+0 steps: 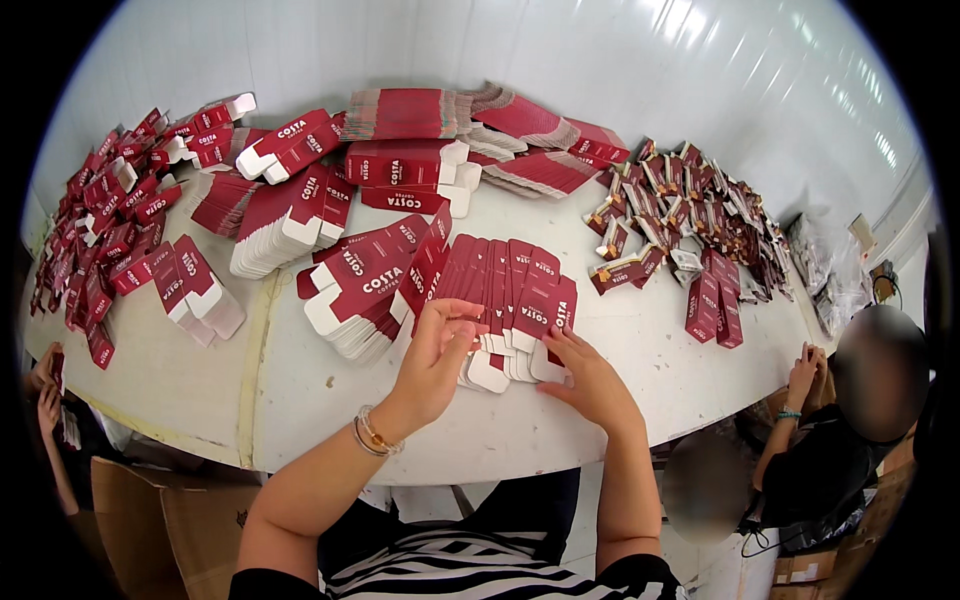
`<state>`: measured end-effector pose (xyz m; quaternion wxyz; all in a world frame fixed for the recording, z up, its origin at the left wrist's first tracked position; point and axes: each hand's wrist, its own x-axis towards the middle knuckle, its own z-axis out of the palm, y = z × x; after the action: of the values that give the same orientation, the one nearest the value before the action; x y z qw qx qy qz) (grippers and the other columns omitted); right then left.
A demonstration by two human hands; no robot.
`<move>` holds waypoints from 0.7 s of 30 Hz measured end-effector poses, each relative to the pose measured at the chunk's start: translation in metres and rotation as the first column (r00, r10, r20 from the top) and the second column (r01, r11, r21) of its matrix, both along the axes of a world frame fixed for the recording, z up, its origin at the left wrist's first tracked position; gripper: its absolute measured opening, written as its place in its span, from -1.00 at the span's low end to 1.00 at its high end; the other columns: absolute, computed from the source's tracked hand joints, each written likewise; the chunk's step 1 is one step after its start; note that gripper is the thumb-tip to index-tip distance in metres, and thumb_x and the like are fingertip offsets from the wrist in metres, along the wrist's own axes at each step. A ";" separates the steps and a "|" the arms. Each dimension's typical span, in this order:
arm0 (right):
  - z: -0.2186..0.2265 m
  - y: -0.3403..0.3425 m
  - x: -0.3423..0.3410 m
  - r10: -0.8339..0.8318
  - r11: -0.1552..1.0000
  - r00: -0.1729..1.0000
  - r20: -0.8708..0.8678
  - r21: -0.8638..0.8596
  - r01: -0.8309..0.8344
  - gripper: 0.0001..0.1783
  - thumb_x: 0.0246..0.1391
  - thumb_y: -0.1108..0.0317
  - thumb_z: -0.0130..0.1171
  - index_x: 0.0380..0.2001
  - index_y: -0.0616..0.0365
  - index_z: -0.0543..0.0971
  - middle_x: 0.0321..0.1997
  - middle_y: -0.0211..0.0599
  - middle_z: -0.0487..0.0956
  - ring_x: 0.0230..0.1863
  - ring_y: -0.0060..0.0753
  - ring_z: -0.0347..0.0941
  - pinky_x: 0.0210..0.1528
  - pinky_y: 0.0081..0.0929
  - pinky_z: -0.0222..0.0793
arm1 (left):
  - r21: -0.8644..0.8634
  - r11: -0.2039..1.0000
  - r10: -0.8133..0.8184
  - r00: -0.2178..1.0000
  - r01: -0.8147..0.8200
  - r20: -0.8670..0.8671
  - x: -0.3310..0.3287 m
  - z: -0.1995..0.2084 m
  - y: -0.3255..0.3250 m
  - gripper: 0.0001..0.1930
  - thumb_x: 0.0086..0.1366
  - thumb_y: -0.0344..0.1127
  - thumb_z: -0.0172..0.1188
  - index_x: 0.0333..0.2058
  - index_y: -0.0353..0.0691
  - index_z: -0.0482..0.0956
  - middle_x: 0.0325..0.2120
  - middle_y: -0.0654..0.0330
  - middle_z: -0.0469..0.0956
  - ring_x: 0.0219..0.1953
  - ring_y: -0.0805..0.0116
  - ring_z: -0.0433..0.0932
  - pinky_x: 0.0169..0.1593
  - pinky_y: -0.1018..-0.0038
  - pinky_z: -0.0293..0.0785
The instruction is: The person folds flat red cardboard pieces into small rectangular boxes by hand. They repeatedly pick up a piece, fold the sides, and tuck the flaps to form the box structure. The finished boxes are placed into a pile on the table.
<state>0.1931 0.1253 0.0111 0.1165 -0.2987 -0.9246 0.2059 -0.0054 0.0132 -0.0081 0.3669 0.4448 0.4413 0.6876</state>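
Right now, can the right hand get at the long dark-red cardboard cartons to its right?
Likely yes: only smooth white tabletop seems to separate the right hand, fingers spread, from those dark-red cartons.

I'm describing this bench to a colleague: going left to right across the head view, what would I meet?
Heap of red boxes, stack of flattened red cartons, left hand, fanned-out red cartons, right hand, heap of small brown-and-gold packs, clear plastic bag.
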 end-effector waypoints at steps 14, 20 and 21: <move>0.056 -0.041 0.010 0.315 0.896 0.851 -0.420 0.426 -0.122 -0.73 -0.39 0.67 0.15 -0.50 0.22 0.39 -0.10 -0.07 0.49 -0.12 -0.02 0.43 -0.15 -0.32 0.40 | 0.213 0.971 0.145 0.445 0.106 -0.884 -0.003 0.036 -0.014 -0.07 -0.20 -0.07 0.43 0.13 -0.14 0.09 0.18 0.05 0.07 0.26 0.03 -0.01 0.29 0.03 -0.28; 0.063 -0.055 0.003 0.443 0.884 0.759 -0.477 0.376 -0.279 -0.75 -0.37 0.56 0.22 -0.49 0.19 0.47 -0.04 -0.02 0.44 -0.02 0.02 0.37 -0.06 -0.25 0.36 | -0.011 0.934 -0.233 0.586 0.356 -0.776 0.004 0.031 -0.017 0.08 -0.36 -0.03 0.50 0.15 -0.22 0.09 0.08 0.08 0.21 0.13 0.07 0.20 0.25 0.10 -0.10; 0.065 -0.056 0.004 0.438 0.881 0.775 -0.456 0.389 -0.268 -0.75 -0.38 0.54 0.24 -0.48 0.18 0.48 -0.02 -0.02 0.43 0.00 0.02 0.35 -0.04 -0.24 0.35 | -0.002 0.945 -0.207 0.597 0.326 -0.775 0.004 0.035 -0.017 0.04 -0.37 -0.06 0.50 0.13 -0.23 0.14 0.04 0.08 0.26 0.08 0.10 0.26 0.22 0.16 0.02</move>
<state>0.1970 0.0694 0.0764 0.3707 -0.0273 -0.9153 0.1549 -0.0015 -0.0043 0.0272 0.2119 0.7790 0.4335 0.4004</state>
